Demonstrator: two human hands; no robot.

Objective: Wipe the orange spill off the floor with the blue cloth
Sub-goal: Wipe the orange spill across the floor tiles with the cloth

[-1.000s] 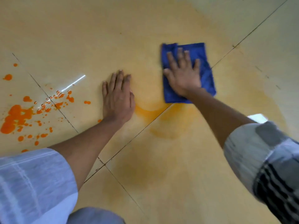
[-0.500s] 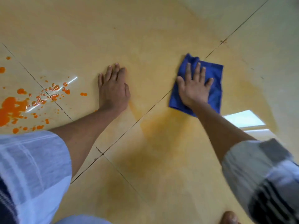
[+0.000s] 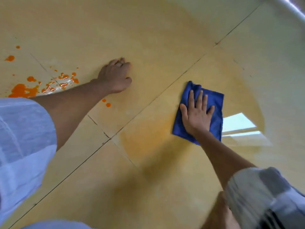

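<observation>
The folded blue cloth (image 3: pixel 216 113) lies flat on the floor tile right of centre. My right hand (image 3: pixel 196 114) presses on it, palm down, fingers spread. Thick orange spill (image 3: pixel 23 90) with scattered drops sits at the far left, partly hidden behind my left sleeve. Two small orange drops (image 3: pixel 106 103) lie just below my left wrist. A pale orange smear (image 3: pixel 148 139) covers the tile left of and below the cloth. My left hand (image 3: pixel 115 76) rests on the floor between spill and cloth, its fingers curled under.
The cream floor tiles (image 3: pixel 148 38) meet at dark grout lines (image 3: pixel 109 138) that cross in the middle. A bright window reflection (image 3: pixel 237 123) lies just right of the cloth. A metal bar (image 3: pixel 293 7) shows at the top right corner.
My right hand has slid the cloth to the right and toward me across the grout line. My left hand's fingers have gone from flat to curled.
</observation>
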